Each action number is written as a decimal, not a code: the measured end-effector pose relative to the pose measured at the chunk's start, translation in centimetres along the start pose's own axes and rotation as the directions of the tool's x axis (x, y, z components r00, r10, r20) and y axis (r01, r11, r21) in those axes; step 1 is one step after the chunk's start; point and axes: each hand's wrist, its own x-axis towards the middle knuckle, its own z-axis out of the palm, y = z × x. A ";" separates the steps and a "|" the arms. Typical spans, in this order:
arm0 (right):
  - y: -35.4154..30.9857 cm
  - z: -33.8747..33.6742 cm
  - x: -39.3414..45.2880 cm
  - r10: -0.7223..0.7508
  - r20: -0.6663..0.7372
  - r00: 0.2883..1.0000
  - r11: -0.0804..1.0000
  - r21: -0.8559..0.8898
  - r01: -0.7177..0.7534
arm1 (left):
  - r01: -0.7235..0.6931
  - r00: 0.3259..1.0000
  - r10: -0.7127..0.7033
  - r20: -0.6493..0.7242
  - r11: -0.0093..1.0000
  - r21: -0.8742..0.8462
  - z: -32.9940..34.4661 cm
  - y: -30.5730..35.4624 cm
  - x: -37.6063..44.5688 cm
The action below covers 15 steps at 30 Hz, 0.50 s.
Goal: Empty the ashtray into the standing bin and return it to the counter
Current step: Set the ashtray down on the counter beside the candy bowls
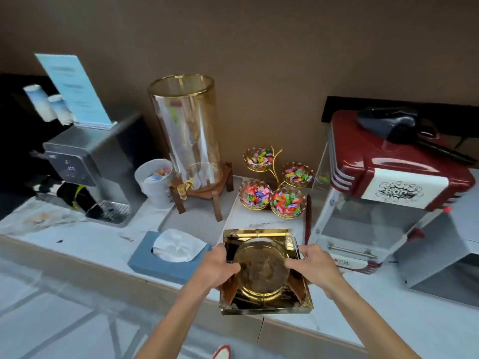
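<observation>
A square gold ashtray [261, 270] with a round mirrored bowl sits over the front edge of the white marble counter [103, 244]. My left hand [220, 265] grips its left side, thumb over the rim. My right hand [313, 265] grips its right side the same way. I cannot tell whether the ashtray rests on the counter or is held just above it. Its bowl looks bare and shiny. No bin is in view.
A blue tissue box [166, 257] lies just left of the ashtray. Behind stand a gold candy-bowl stand [274, 187], a glass drink dispenser [189, 141] and a water machine [90, 167]. A red popcorn machine [383, 193] stands close on the right.
</observation>
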 end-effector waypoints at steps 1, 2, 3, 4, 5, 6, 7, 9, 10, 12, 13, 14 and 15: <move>-0.1 0.2 0.7 0.005 -0.008 1.000 1.000 -0.011 -0.005 | 0.002 1.000 -0.002 0.007 1.000 0.016 0.1 -0.2 1.1; -0.1 0.3 1.6 0.019 -0.014 1.000 1.000 -0.020 -0.019 | 0.009 1.000 -0.010 0.015 0.999 0.040 0.2 -0.3 2.0; 0.0 0.5 2.5 0.042 -0.022 0.999 0.999 -0.011 -0.042 | 0.010 1.000 -0.011 0.018 0.998 0.061 0.2 -0.4 3.1; 0.0 0.8 3.2 0.059 -0.030 0.998 0.998 -0.001 -0.060 | 0.010 1.000 -0.012 0.022 0.997 0.077 0.2 -0.4 4.1; -0.1 1.1 3.9 0.072 -0.047 0.996 0.997 0.010 -0.071 | 0.003 1.000 -0.005 0.024 0.997 0.083 0.2 -0.5 5.2; -0.2 1.4 4.4 0.105 -0.057 0.993 0.994 0.028 -0.103 | -0.003 1.000 0.001 0.028 0.996 0.093 0.2 -0.5 6.2; -0.1 1.7 5.1 0.116 -0.079 0.990 0.993 0.039 -0.113 | -0.006 0.999 0.003 0.032 0.995 0.101 0.2 -0.4 7.1; -0.7 2.2 5.8 0.151 -0.100 0.984 0.989 0.029 -0.148 | -0.006 0.999 0.003 0.032 0.994 0.105 0.1 -0.4 8.6; -0.8 2.6 6.5 0.177 -0.106 0.979 0.984 0.040 -0.173 | -0.002 0.999 -0.002 0.039 0.995 0.103 0.1 -0.4 9.4; -0.7 2.9 7.8 0.182 -0.117 0.976 0.983 0.029 -0.180 | 0.003 0.999 -0.007 0.040 0.995 0.102 0.3 -0.2 10.4; -0.6 3.1 8.5 0.185 -0.119 0.975 0.982 -0.002 -0.187 | 0.009 0.999 -0.014 0.045 0.995 0.103 0.3 -0.3 11.0; -0.5 3.4 9.4 0.194 -0.138 0.971 0.980 -0.023 -0.199 | 0.017 0.998 -0.022 0.054 0.994 0.106 0.4 -0.3 11.7; -0.3 3.6 10.4 0.202 -0.146 0.969 0.977 -0.036 -0.209 | 0.021 0.998 -0.028 0.064 0.994 0.111 0.5 -0.3 12.3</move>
